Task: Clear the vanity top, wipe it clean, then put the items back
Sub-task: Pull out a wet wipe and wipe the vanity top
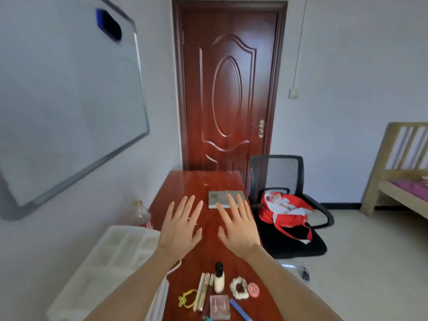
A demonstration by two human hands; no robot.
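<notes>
Along the near end of the table [185,251] lie the small items: a white bottle [219,280], pens [203,290], a hair tie [239,287]. Both the left hand [180,228] and right hand [238,227] hover over the middle, fingers spread, holding nothing, probably about to start. A compartment tray [115,256] waits to the left, likely for the cleared things.
</notes>
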